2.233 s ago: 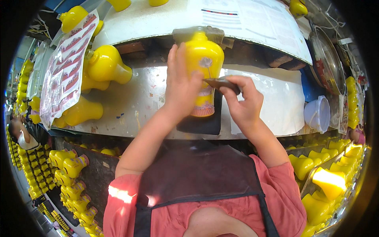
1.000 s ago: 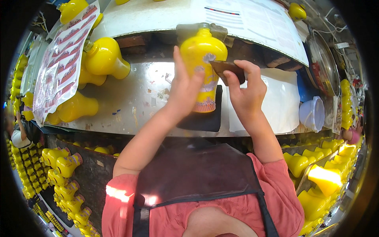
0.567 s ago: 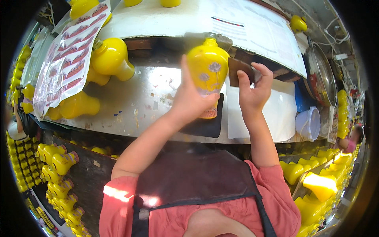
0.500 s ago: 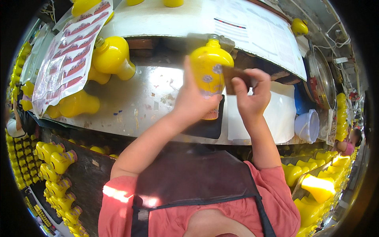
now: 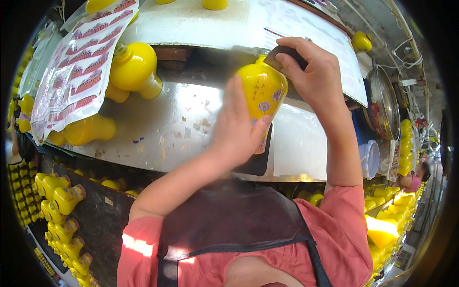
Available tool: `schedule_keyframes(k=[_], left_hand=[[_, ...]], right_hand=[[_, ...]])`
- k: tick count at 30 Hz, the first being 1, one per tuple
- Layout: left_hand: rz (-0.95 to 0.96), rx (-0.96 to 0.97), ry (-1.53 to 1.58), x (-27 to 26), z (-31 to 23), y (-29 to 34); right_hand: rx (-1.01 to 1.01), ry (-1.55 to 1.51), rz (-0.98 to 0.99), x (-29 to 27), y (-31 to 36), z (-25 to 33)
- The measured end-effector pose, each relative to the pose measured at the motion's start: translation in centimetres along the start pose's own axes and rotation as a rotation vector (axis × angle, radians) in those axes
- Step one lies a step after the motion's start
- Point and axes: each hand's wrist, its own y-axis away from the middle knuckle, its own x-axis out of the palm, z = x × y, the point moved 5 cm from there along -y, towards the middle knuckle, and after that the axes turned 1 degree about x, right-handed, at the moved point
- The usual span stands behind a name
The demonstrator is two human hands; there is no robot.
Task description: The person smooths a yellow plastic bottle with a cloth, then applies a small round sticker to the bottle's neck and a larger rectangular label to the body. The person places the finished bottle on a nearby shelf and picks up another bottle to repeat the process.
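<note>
A glossy yellow bottle (image 5: 260, 83) with purple flower decals and dark lettering lies on the bench, its neck pointing away from me. My left hand (image 5: 241, 122) is closed round its lower part, the thumb along its right side; blur softens those fingers. In my right hand (image 5: 313, 67) is a thin dark brown scraper (image 5: 292, 56), pinched between thumb and fingers. The scraper's edge meets or nearly meets the bottle's shoulder, close to the neck. Beneath the bottle's narrow end is a black pad (image 5: 256, 166).
Left on the bench, a decal sheet (image 5: 81, 67) leans over several yellow bottles (image 5: 136, 67). A white sheet (image 5: 299, 138) lies right of the pad. Beyond stands a raised white board (image 5: 201, 26). At right are a small white bucket (image 5: 369, 160) and a round metal pan (image 5: 385, 103).
My right hand has moved up and away from me with the scraper, from the bottle's side to its shoulder. The bottle has turned, so lettering now shows and the flowers sit further right.
</note>
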Motion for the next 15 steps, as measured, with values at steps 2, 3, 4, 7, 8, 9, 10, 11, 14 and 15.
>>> schedule_keyframes(k=[2,3,4,7,8,9,10,11,14,15], left_hand=[[0.010,-0.005,-0.014,-0.1,0.1,0.1],[0.010,-0.008,-0.017,-0.1,0.1,0.1],[0.007,-0.003,-0.038,-0.1,0.0,0.0],[-0.005,0.004,-0.066,0.0,-0.2,-0.1],[-0.006,0.011,-0.061,0.0,-0.2,-0.1],[-0.017,0.027,-0.057,-0.1,-0.2,0.0],[-0.007,0.023,-0.053,0.0,-0.2,0.0],[-0.007,0.027,-0.050,0.0,-0.1,-0.1],[-0.009,0.040,-0.055,0.0,0.0,-0.2],[-0.010,0.044,-0.059,-0.1,0.0,-0.1]], right_hand=[[0.129,-0.236,0.119,0.7,-0.1,-0.9],[0.183,-0.354,0.180,0.9,0.1,-1.3],[0.194,-0.299,0.226,1.3,0.1,-1.6],[0.122,-0.116,0.185,1.4,0.0,-1.8],[0.079,-0.068,0.165,1.5,-0.2,-1.7],[0.038,-0.019,0.146,1.6,-0.4,-1.6],[-0.004,0.030,0.126,1.7,-0.6,-1.4],[-0.032,0.062,0.115,1.7,-0.8,-1.2],[-0.106,0.105,0.066,1.4,-0.7,-0.5],[-0.125,0.085,0.040,1.1,-0.2,-0.3]])
